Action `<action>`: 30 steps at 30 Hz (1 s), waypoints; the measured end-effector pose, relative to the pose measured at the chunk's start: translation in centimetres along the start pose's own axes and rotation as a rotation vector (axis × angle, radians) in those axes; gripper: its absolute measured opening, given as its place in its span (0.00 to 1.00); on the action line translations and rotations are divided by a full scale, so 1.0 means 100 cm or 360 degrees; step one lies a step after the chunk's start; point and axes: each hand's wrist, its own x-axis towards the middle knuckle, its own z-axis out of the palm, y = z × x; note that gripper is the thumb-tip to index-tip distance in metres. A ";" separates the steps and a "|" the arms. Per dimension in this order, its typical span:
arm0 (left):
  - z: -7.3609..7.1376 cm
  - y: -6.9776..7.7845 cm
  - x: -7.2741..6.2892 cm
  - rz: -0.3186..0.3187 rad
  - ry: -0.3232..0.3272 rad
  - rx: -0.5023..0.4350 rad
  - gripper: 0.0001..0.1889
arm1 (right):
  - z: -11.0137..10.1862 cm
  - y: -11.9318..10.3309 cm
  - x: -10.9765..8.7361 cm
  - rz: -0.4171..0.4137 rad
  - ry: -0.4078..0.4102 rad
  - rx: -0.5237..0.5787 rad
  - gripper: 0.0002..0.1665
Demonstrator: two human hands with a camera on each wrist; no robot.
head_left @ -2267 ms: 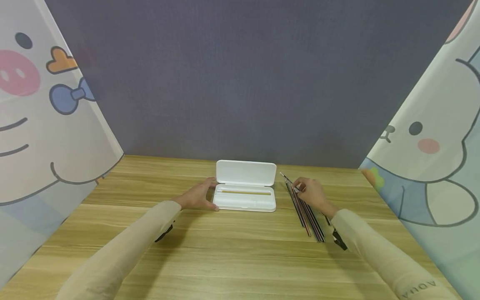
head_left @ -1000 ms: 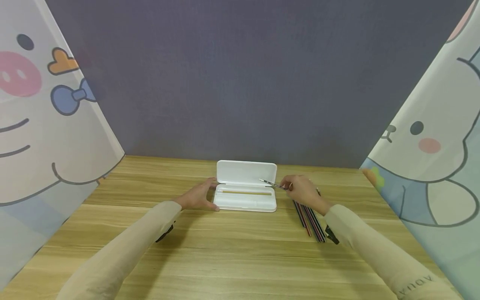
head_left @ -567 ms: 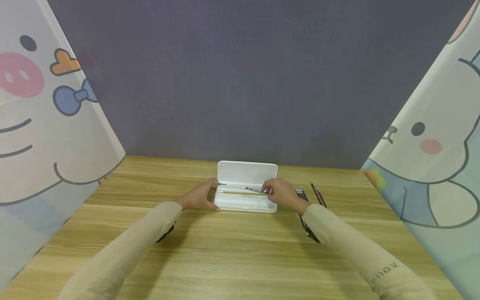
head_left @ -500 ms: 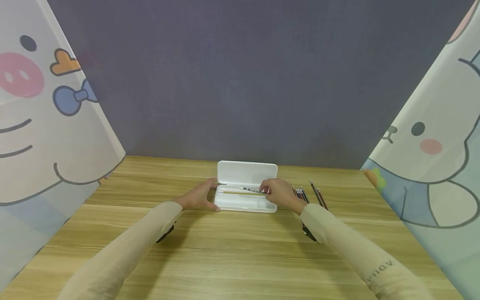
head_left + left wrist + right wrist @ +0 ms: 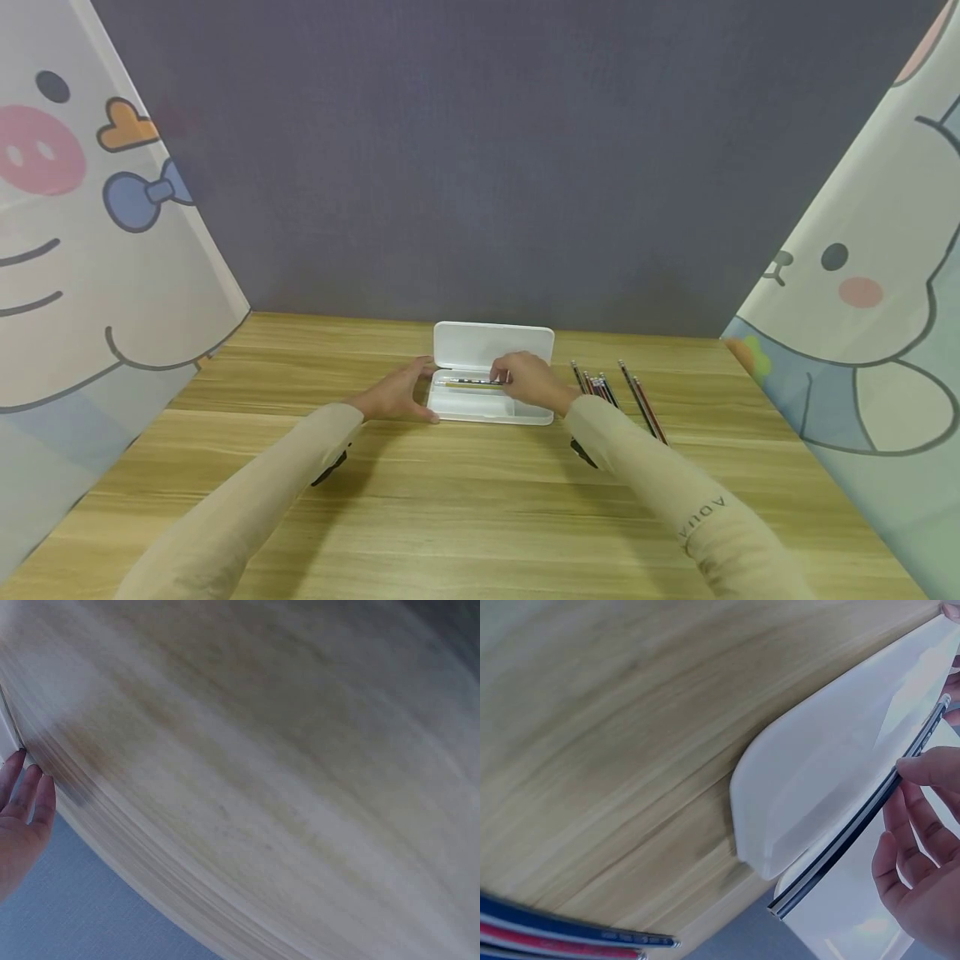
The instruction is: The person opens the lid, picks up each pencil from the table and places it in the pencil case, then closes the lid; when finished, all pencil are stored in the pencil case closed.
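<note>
A white pencil case (image 5: 465,406) lies with its lid (image 5: 465,343) raised at the back. Inside, along its rear side, is a yellow pencil (image 5: 468,386). My right hand (image 5: 534,382) pinches a dark striped pencil (image 5: 840,844) between thumb and fingers. In the head view this pencil runs lengthwise over the tray, just behind the yellow one. The right wrist view shows its blunt dark end sticking out near the hinge. At the case's left end, my left hand (image 5: 393,393) rests with fingers and thumb spread along the side; its fingertips (image 5: 46,780) reach the case edge.
Several striped pencils (image 5: 598,387) lie to the right of the case, partly hidden by the right sleeve (image 5: 637,450). Two more pencils (image 5: 643,400) lie farther right. A dark panel (image 5: 480,167) stands behind the wooden table (image 5: 450,517).
My right hand has taken a dark striped pencil from the pile, carried it left over the case and turned it parallel to the tray. The left hand has stayed at the case's left end.
</note>
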 end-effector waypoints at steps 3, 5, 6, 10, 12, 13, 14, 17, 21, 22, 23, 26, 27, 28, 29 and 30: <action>0.000 0.000 -0.001 0.0043 0.0019 0.0002 0.54 | 0.004 -0.002 0.005 -0.0005 -0.0014 -0.0016 0.11; 0.001 0.000 -0.001 0.0020 0.0012 0.0004 0.54 | 0.006 -0.002 0.008 -0.0016 -0.0015 -0.0031 0.10; 0.001 0.000 0.000 0.0005 0.0007 0.0011 0.54 | 0.008 -0.002 0.009 -0.0021 -0.0016 -0.0031 0.10; 0.001 -0.001 0.002 -0.0071 -0.0019 0.0006 0.54 | 0.011 -0.003 0.012 -0.0043 -0.0025 -0.0022 0.10; 0.001 0.000 0.002 -0.0069 -0.0017 0.0028 0.54 | 0.012 -0.003 0.013 -0.0054 -0.0031 -0.0012 0.10; 0.001 0.000 0.002 -0.0073 -0.0015 0.0031 0.54 | 0.012 -0.003 0.013 -0.0055 -0.0036 -0.0014 0.10; 0.001 0.000 0.002 -0.0075 -0.0014 0.0033 0.54 | 0.013 -0.003 0.014 -0.0055 -0.0039 -0.0014 0.10; 0.002 -0.001 0.002 -0.0070 -0.0014 0.0041 0.54 | 0.016 -0.003 0.016 -0.0035 -0.0050 -0.0013 0.11; 0.002 -0.002 0.003 -0.0069 -0.0018 0.0043 0.54 | 0.018 -0.002 0.017 -0.0003 -0.0063 -0.0009 0.11; 0.002 -0.002 0.003 -0.0072 -0.0018 0.0039 0.54 | 0.019 -0.002 0.017 -0.0001 -0.0063 -0.0012 0.11; 0.002 -0.002 0.003 -0.0075 -0.0018 0.0039 0.54 | 0.019 -0.002 0.017 0.0000 -0.0063 -0.0015 0.12; 0.002 -0.002 0.003 -0.0084 -0.0022 0.0036 0.52 | 0.020 -0.002 0.018 -0.0013 -0.0052 -0.0013 0.11; 0.002 -0.002 0.003 -0.0083 -0.0023 0.0033 0.51 | 0.020 -0.002 0.018 -0.0016 -0.0052 -0.0011 0.11; 0.002 -0.002 0.003 -0.0083 -0.0025 0.0033 0.50 | 0.021 -0.002 0.018 -0.0023 -0.0047 -0.0005 0.11; 0.002 -0.002 0.003 -0.0082 -0.0027 0.0035 0.49 | 0.021 -0.002 0.017 -0.0027 -0.0045 0.0003 0.11; 0.001 -0.002 0.003 -0.0076 -0.0027 0.0037 0.47 | 0.021 -0.003 0.017 -0.0032 -0.0043 0.0014 0.11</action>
